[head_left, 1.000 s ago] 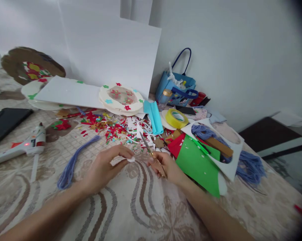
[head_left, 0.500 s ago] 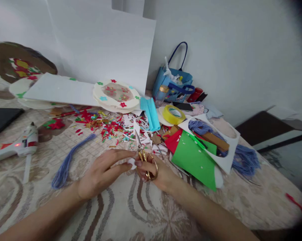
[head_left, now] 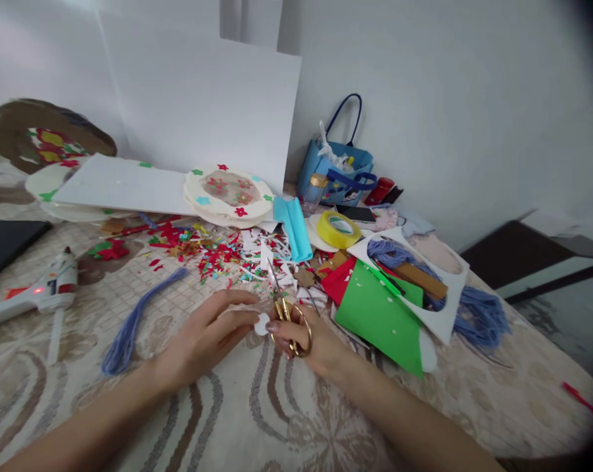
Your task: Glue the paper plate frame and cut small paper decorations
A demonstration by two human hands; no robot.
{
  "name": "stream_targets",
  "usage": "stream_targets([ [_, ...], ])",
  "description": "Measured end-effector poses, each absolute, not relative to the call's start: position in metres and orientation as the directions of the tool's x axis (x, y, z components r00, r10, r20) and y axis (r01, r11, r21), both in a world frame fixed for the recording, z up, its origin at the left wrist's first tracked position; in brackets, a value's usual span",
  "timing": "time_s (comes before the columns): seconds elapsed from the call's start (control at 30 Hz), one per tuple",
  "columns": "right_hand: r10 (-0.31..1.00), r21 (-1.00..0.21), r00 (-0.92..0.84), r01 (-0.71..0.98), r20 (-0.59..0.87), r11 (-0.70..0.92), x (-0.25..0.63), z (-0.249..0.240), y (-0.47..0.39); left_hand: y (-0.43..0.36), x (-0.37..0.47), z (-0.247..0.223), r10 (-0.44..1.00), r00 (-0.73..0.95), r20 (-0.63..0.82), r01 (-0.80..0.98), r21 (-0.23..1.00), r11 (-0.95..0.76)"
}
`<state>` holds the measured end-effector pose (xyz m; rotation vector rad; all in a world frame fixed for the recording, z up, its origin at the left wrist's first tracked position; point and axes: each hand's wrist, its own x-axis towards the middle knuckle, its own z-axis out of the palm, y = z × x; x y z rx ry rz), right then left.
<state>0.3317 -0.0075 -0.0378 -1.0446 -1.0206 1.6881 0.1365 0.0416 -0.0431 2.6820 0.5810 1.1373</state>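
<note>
Between the fingertips of my left hand (head_left: 210,337) is a small rounded piece of white paper (head_left: 262,324), held low over the tablecloth. My right hand (head_left: 309,337) is closed around the gold handles of a pair of scissors (head_left: 283,308). The scissor blades point away from me, toward the paper scraps (head_left: 237,252). My right fingertips lie close to the white piece's right edge; whether they touch it I cannot tell. Just beyond both hands, the red, white, green and brown scraps are spread in a loose heap.
A hot glue gun (head_left: 55,285) with a lit red light lies at left, near a blue yarn bundle (head_left: 142,321). At right are green sheet (head_left: 380,318), yellow tape roll (head_left: 338,229) and white cut-out frame (head_left: 444,321). Behind stand decorated white discs (head_left: 227,196) and a blue bag (head_left: 338,164).
The white piece has turned and now shows a rounder face between my fingers. My hands and the scissors have shifted only slightly. The whole view sits a little lower.
</note>
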Motion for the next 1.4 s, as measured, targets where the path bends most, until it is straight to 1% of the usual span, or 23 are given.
stream_targets([
  [0.1, 0.916, -0.905, -0.336, -0.282, -0.219, -0.320, 0.332, -0.042, -0.008, 0.039, 0.132, -0.039, 0.367, 0.713, 0.597, 0.240, 0.284, -0.928],
  [0.17, 0.905, -0.898, -0.358, -0.281, -0.230, -0.339, 0.332, -0.043, -0.008, 0.038, 0.132, -0.038, 0.347, 0.746, 0.568, 0.195, 0.312, -0.930],
  [0.23, 0.912, -0.913, -0.339, -0.247, -0.232, -0.324, 0.331, -0.042, -0.008, 0.038, 0.134, -0.038, 0.378, 0.730, 0.569, 0.164, 0.391, -0.906],
  [0.27, 0.920, -0.926, -0.319, -0.218, -0.230, -0.307, 0.332, -0.042, -0.008, 0.039, 0.136, -0.039, 0.428, 0.707, 0.564, 0.164, 0.457, -0.874],
  [0.33, 0.935, -0.949, -0.279, -0.161, -0.220, -0.271, 0.332, -0.041, -0.007, 0.040, 0.139, -0.041, 0.598, 0.644, 0.478, 0.211, 0.640, -0.739],
  [0.4, 0.951, -0.963, -0.233, -0.130, -0.201, -0.236, 0.334, -0.042, -0.005, 0.042, 0.143, -0.044, 0.757, 0.576, 0.308, 0.257, 0.811, -0.526],
  [0.43, 0.961, -0.968, -0.202, -0.132, -0.187, -0.216, 0.335, -0.043, -0.004, 0.043, 0.144, -0.045, 0.806, 0.547, 0.227, 0.262, 0.868, -0.422],
  [0.5, 0.980, -0.974, -0.129, -0.149, -0.151, -0.170, 0.338, -0.044, -0.001, 0.044, 0.145, -0.048, 0.857, 0.499, 0.126, 0.232, 0.934, -0.273],
  [0.57, 0.988, -0.980, -0.082, -0.139, -0.133, -0.144, 0.341, -0.043, 0.000, 0.046, 0.145, -0.050, 0.877, 0.472, 0.091, 0.186, 0.962, -0.199],
  [0.63, 0.989, -0.990, -0.076, -0.056, -0.128, -0.132, 0.345, -0.042, 0.002, 0.047, 0.145, -0.051, 0.885, 0.457, 0.083, 0.145, 0.975, -0.166],
  [0.67, 0.991, -0.994, -0.075, 0.017, -0.108, -0.107, 0.347, -0.041, 0.003, 0.048, 0.145, -0.052, 0.888, 0.453, 0.083, 0.126, 0.980, -0.156],
  [0.73, 0.998, -0.975, -0.056, 0.224, -0.005, 0.008, 0.352, -0.039, 0.005, 0.049, 0.144, -0.052, 0.891, 0.446, 0.087, 0.100, 0.984, -0.146],
  [0.8, 0.991, -0.885, -0.030, 0.448, 0.129, 0.129, 0.357, -0.038, 0.008, 0.049, 0.143, -0.051, 0.889, 0.450, 0.088, 0.092, 0.985, -0.144],
  [0.87, 0.980, -0.770, -0.015, 0.616, 0.200, 0.166, 0.363, -0.036, 0.010, 0.050, 0.143, -0.050, 0.884, 0.461, 0.080, 0.099, 0.985, -0.141],
  [0.97, 0.983, -0.604, -0.001, 0.789, 0.182, 0.113, 0.373, -0.033, 0.014, 0.050, 0.143, -0.049, 0.880, 0.473, 0.040, 0.118, 0.987, -0.108],
  [1.03, 0.988, -0.456, 0.015, 0.888, 0.157, 0.059, 0.379, -0.029, 0.017, 0.050, 0.144, -0.048, 0.878, 0.479, -0.008, 0.116, 0.992, -0.055],
  [1.1, 0.989, -0.321, 0.043, 0.947, 0.144, 0.005, 0.384, -0.025, 0.019, 0.051, 0.144, -0.047, 0.876, 0.481, -0.038, 0.089, 0.996, -0.005],
  [1.2, 0.985, -0.194, 0.091, 0.979, 0.144, -0.062, 0.391, -0.021, 0.022, 0.053, 0.144, -0.045, 0.881, 0.470, -0.060, 0.059, 0.998, 0.036],
  [1.3, 0.982, -0.128, 0.121, 0.986, 0.143, -0.103, 0.396, -0.021, 0.024, 0.054, 0.143, -0.041, 0.880, 0.465, -0.099, 0.079, 0.994, 0.070],
  [1.4, 0.983, -0.115, 0.127, 0.987, 0.134, -0.112, 0.399, -0.023, 0.026, 0.053, 0.143, -0.036, 0.876, 0.458, -0.151, 0.108, 0.988, 0.113],
])
